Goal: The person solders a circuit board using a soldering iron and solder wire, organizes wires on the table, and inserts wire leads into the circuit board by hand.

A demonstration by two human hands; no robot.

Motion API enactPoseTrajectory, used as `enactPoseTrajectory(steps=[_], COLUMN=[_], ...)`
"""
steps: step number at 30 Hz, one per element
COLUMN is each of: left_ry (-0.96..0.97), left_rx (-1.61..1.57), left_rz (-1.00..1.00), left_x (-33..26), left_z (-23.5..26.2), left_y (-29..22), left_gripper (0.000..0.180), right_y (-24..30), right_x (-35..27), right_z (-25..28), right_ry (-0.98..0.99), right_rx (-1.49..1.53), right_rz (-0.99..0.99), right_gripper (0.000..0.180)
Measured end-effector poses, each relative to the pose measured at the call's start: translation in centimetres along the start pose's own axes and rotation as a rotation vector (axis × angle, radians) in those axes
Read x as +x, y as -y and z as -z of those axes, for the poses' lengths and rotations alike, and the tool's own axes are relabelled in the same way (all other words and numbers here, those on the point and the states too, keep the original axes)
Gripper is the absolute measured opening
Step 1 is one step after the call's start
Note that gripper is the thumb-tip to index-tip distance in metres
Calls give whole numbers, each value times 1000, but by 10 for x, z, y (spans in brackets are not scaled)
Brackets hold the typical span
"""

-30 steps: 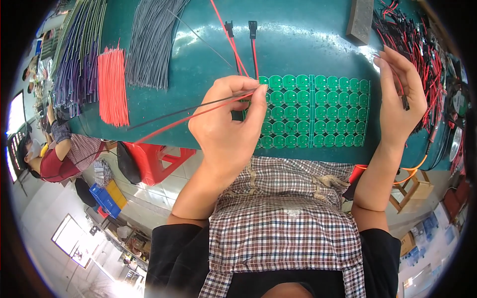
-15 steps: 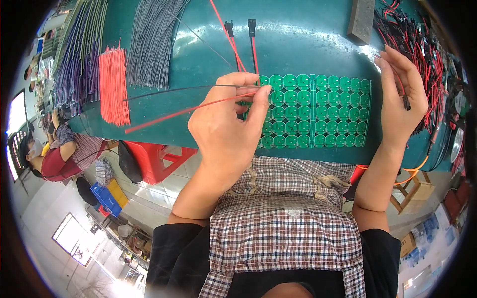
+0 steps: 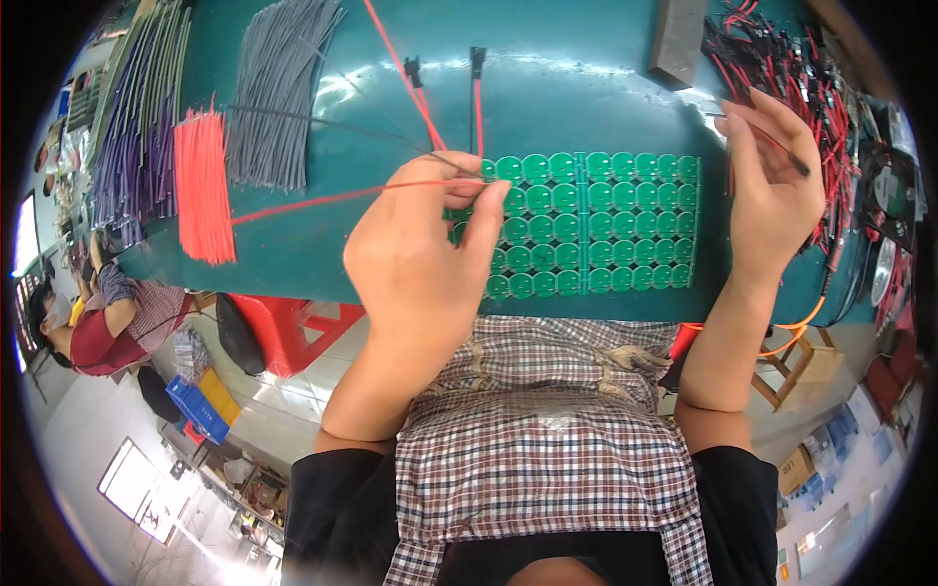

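Observation:
Between thumb and fingers, my left hand (image 3: 420, 244) pinches a red wire (image 3: 322, 202) and a dark wire (image 3: 322, 121), both trailing off to the left. It hovers over the left edge of a panel of round green circuit boards (image 3: 583, 225). Two black plug connectors (image 3: 478, 61) with red and black leads stand out beyond this hand; their lower ends are hidden behind it. Raised to the right of the panel, my right hand (image 3: 777, 195) has thumb and fingertips closed on a thin connector lead (image 3: 772, 142), its black end crossing the fingers.
At the left lie bundles of red wires (image 3: 203, 186), grey wires (image 3: 278, 98) and purple wires (image 3: 147, 146). A grey metal block (image 3: 677, 44) sits at the back, beside a heap of red-black connector leads (image 3: 831, 127). An orange cable (image 3: 816, 308) hangs at the right edge.
The loose ends of the dark and red wires in my left hand have swung upward. The black end at my right hand has tilted up. The whole view has shifted slightly.

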State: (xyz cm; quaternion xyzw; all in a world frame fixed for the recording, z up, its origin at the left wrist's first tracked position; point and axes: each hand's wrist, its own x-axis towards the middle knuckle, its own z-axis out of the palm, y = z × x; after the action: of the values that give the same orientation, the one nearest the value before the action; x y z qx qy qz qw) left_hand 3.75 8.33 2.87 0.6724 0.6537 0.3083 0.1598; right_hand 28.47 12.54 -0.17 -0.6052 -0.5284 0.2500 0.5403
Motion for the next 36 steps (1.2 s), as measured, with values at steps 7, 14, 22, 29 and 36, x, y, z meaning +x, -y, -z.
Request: enactPoseTrajectory(steps=[7, 14, 22, 29, 36], left_ry=[49, -19, 30, -242, -198], left_rx=[57, 52, 10, 306, 813], left_rz=[-30, -68, 67, 247, 304], left_x=[1, 5, 1, 34, 47], left_z=[14, 13, 30, 93, 172], left_y=[4, 9, 7, 74, 193], left_gripper=[16, 11, 6, 15, 26], right_y=[0, 23, 54, 48, 46], right_x=[0, -9, -41, -43, -45], right_z=[-7, -13, -65, -76, -78], right_ry=[77, 127, 460, 493, 455], right_rx=[-225, -52, 36, -37, -5], right_rz=[-21, -68, 2, 21, 14], right_gripper=[25, 15, 10, 20, 20])
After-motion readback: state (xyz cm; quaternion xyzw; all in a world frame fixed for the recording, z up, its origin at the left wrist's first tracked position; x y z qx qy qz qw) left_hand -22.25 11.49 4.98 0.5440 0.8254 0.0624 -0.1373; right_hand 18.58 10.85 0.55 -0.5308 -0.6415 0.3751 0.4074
